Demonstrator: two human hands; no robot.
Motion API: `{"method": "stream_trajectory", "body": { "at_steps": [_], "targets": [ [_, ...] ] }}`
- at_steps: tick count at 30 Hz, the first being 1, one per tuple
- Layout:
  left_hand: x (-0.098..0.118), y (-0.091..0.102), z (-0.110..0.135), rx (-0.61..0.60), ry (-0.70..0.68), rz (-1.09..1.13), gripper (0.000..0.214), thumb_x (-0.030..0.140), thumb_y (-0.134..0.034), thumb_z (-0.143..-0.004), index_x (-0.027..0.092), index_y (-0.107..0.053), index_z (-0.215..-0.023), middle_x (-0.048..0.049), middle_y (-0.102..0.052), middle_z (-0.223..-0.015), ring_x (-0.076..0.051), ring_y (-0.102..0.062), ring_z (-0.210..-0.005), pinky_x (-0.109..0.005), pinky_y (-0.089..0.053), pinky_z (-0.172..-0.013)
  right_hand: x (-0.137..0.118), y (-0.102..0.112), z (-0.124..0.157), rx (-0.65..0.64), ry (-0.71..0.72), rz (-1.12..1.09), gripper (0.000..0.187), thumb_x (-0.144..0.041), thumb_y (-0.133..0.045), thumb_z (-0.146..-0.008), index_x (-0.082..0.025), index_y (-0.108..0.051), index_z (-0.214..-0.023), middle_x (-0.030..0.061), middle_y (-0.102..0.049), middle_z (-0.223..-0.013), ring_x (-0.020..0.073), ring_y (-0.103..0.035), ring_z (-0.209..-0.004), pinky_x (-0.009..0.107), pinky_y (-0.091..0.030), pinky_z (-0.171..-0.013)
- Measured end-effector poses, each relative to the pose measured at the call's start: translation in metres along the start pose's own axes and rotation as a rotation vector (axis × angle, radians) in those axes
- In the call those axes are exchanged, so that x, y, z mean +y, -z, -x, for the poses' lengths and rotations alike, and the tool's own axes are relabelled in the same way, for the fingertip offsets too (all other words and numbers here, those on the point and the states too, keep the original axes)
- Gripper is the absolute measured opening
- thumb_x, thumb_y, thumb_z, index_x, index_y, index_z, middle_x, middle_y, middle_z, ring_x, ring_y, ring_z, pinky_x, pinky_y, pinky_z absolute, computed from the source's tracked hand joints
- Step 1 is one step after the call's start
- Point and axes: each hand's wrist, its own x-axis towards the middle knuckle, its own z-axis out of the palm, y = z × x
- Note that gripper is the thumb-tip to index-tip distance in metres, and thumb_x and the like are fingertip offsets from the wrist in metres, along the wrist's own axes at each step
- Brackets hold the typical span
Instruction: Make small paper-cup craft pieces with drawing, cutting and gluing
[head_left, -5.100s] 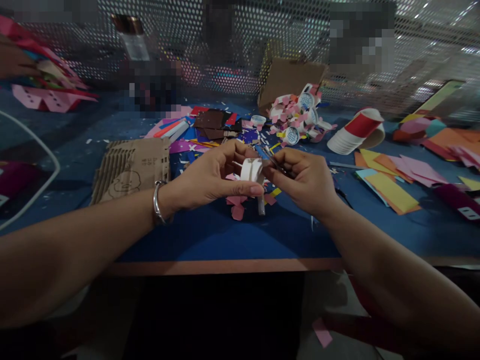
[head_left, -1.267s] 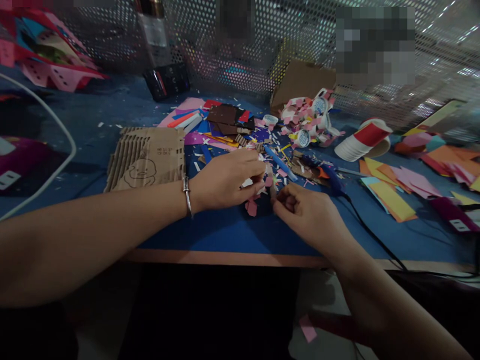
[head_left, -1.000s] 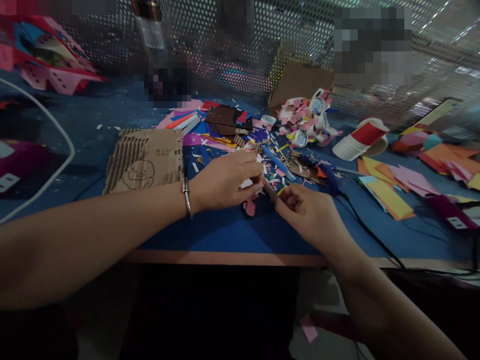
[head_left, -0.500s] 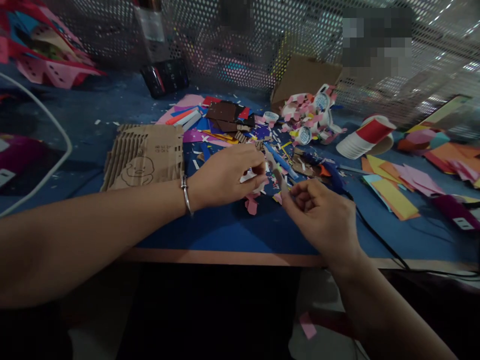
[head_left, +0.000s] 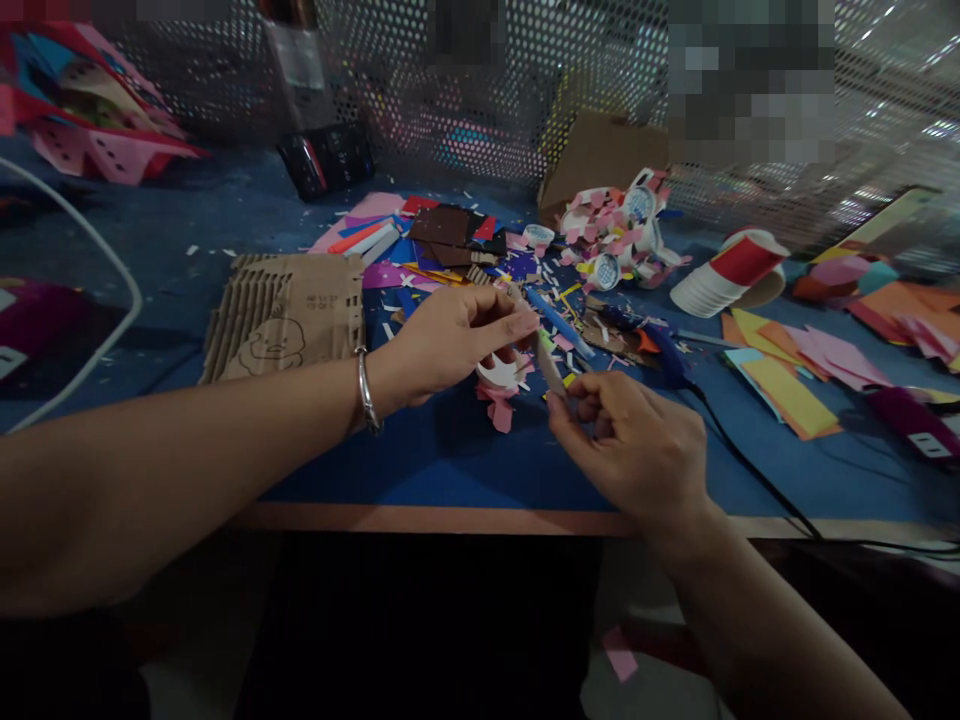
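Note:
My left hand (head_left: 450, 335), with a metal bangle on the wrist, hovers over a small white cut paper piece (head_left: 501, 373) that lies on pink scraps on the blue table (head_left: 465, 470). Its thumb and forefinger are pinched together at the tip of a thin pale strip (head_left: 546, 362). My right hand (head_left: 626, 440) is closed and pinches the lower end of that strip, just right of the white piece. The strip slants up between the two hands.
Corrugated cardboard (head_left: 285, 315) with a drawn face lies left. Coloured paper scraps (head_left: 450, 250), a blue pen (head_left: 559, 320), a glue gun with black cord (head_left: 667, 355), stacked red-and-white paper cups (head_left: 724, 275) and paper sheets (head_left: 795, 370) crowd the back and right. A perforated metal screen (head_left: 465, 90) stands behind.
The white paper piece that both hands held up five seconds ago now lies on the table. In the last second my left hand lifted off it and both hands pinched the thin strip.

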Motion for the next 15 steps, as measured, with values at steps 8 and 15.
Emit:
{"method": "stream_trajectory", "body": {
  "at_steps": [8, 15],
  "targets": [
    [0.0015, -0.0056, 0.0019, -0.031, 0.007, 0.074, 0.02, -0.001, -0.06, -0.09, 0.015, -0.071, -0.083, -0.0001, -0.068, -0.075, -0.009, -0.064, -0.067, -0.021, -0.046, -0.059, 0.0004, -0.0003, -0.0002, -0.047, -0.023, -0.021, 0.013, -0.027, -0.072, -0.097, -0.016, -0.071, -0.089, -0.0017, -0.071, -0.069, 0.0107, -0.059, -0.047, 0.026, -0.045, -0.05],
    [-0.003, -0.0015, 0.0037, -0.071, -0.129, 0.092, 0.011, 0.019, -0.079, -0.088, 0.016, -0.07, -0.084, -0.0022, -0.071, -0.089, -0.01, -0.063, -0.074, -0.024, -0.048, -0.065, -0.0001, -0.0023, 0.0, -0.062, -0.019, 0.05, 0.014, -0.027, -0.068, -0.097, -0.017, -0.071, -0.087, -0.0017, -0.071, -0.067, 0.0137, -0.061, -0.049, 0.029, -0.042, -0.05]
  ]
}}
